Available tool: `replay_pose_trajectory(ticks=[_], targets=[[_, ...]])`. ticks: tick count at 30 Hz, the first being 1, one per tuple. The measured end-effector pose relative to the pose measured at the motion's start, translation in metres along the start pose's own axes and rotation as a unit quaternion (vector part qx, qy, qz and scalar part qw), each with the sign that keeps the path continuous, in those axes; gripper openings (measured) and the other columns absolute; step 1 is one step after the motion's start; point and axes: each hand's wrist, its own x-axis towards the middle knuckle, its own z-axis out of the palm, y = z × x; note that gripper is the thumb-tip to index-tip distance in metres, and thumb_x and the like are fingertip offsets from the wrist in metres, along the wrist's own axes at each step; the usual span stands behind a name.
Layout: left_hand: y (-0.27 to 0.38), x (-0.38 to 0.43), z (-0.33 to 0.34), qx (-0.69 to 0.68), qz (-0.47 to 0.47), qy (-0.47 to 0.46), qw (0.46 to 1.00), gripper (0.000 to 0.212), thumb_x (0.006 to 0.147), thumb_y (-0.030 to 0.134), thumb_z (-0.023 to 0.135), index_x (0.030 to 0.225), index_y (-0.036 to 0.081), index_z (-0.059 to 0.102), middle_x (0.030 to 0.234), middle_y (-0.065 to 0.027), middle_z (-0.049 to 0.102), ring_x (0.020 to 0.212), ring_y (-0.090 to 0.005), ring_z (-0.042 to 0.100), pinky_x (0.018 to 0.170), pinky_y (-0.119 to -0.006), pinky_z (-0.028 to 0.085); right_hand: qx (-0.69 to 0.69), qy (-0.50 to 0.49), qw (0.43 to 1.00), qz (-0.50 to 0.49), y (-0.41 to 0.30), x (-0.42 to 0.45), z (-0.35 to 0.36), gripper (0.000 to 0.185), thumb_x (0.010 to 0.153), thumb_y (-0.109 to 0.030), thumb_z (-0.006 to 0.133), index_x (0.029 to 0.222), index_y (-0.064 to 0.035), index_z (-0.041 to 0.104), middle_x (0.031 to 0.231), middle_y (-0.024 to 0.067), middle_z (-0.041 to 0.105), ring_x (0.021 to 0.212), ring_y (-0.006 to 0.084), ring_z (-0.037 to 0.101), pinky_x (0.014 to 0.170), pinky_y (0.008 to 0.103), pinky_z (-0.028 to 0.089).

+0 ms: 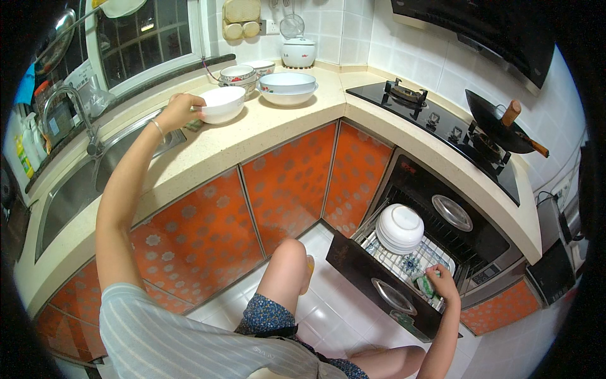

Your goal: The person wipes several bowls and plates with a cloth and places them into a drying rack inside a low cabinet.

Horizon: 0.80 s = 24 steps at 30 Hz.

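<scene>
My left hand (182, 111) grips the near rim of a white bowl (224, 105) on the countertop, right of the sink. Under its fingers, a small green thing (193, 125) lies against the bowl's base; what it is I cannot tell. Low on the right, my right hand (441, 280) holds a small green-and-white bowl or cup (426, 285), largely hidden by fingers, over the wire rack of a pulled-out drawer (362, 272). Several white bowls, stacked upside down (400, 227), sit in that drawer. Patterned bowls (237, 76) and blue-white bowls (288, 90) stand behind the white one.
A steel sink (123, 147) with a faucet (85, 113) is at the left. A lidded white pot (298, 52) stands in the back corner. On the gas hob (433, 121) at the right rests a black wok (502, 123). The open drawer juts out beside my legs.
</scene>
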Motion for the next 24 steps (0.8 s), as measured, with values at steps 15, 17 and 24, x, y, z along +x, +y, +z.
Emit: replay_pose_trajectory(ticks=[15, 17, 24], targets=[[0.11, 0.144, 0.042, -0.034, 0.174, -0.078, 0.981, 0.039, 0.087, 0.028, 0.06, 0.118, 0.004, 0.057, 0.119, -0.0172, 0.06, 0.109, -0.0312, 0.056, 0.095, -0.039, 0.042, -0.035, 0.011, 0.999, -0.033, 0.005, -0.001, 0.0, 0.034, 0.085, -0.034, 0.066, 0.087, -0.0015, 0.058, 0.076, 0.005, 0.058, 0.073, 0.0146, 0.051, 0.069, 0.0302, 0.044], [0.112, 0.155, 0.045, 0.006, 0.173, -0.12, 0.978, 0.037, 0.085, 0.026, 0.06, 0.115, 0.003, 0.059, 0.114, -0.0184, 0.062, 0.105, -0.0316, 0.058, 0.092, -0.038, 0.044, -0.041, 0.01, 0.999, 0.002, 0.002, -0.003, 0.0, 0.036, 0.084, -0.036, 0.066, 0.088, -0.0019, 0.058, 0.076, 0.0065, 0.059, 0.073, 0.0155, 0.051, 0.068, 0.0314, 0.045], [0.105, 0.169, 0.049, 0.018, 0.17, -0.118, 0.978, 0.021, 0.078, 0.014, 0.067, 0.093, -0.001, 0.067, 0.09, -0.0161, 0.067, 0.079, -0.026, 0.061, 0.073, -0.037, 0.047, -0.074, 0.007, 0.997, 0.015, -0.023, -0.011, 0.001, 0.038, 0.082, -0.038, 0.066, 0.088, -0.0014, 0.058, 0.08, 0.0144, 0.063, 0.075, 0.0213, 0.056, 0.07, 0.0339, 0.045]])
